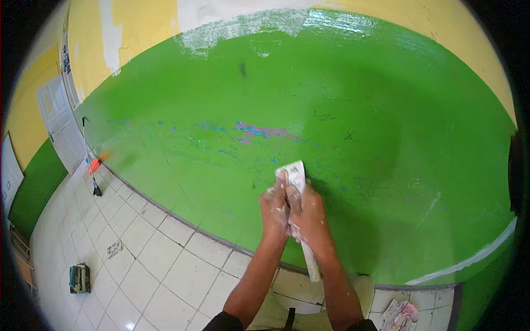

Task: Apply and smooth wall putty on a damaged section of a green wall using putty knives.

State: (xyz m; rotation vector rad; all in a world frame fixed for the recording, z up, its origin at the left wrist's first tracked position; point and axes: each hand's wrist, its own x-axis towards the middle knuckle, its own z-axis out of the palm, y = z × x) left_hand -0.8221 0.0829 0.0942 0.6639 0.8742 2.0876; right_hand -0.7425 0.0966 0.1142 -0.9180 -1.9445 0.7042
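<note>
The white-smeared scraper (297,172) points up before the green wall (386,110), below its blue-and-purple streak (259,131); contact is unclear. Pressing 1 corner too hard could gouge the surface. The left hand (273,209) clamps its fingers near the scraper's neck; the right hand (309,212) has its fingers closed around it.

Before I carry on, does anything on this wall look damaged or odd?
Yes. The green wall has ragged blue and purple patches above and slightly left of your scraper; they break its even colour and look chipped.
</note>
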